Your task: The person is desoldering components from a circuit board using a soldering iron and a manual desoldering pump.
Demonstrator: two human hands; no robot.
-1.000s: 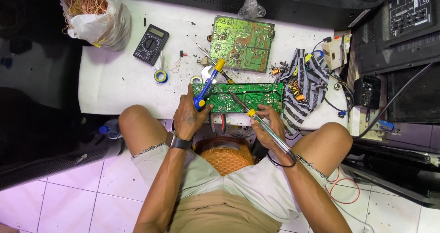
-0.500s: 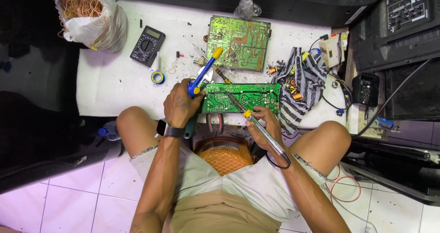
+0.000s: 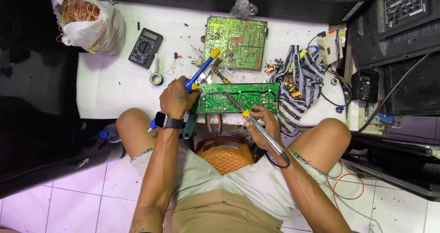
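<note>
White worktop (image 3: 110,84), cluttered, above a tiled floor. Green circuit board (image 3: 236,97) lies at the near edge, between both hands. Left hand (image 3: 176,97), grip closed around a blue-and-yellow desoldering pump (image 3: 201,71), rests at the board's left end. Right hand (image 3: 262,125), grip closed on a soldering iron (image 3: 250,118), tip on the board. Second green board (image 3: 236,42), black multimeter (image 3: 145,47) and bag of copper wire (image 3: 89,19) lie behind.

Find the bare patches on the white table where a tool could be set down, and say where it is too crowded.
Bare patches on the white table: left part, below the plastic bag and multimeter, left of the left hand; also a strip between multimeter and upper circuit board. Crowded: around the near circuit board, right hand, and striped cloth with loose parts.
</note>
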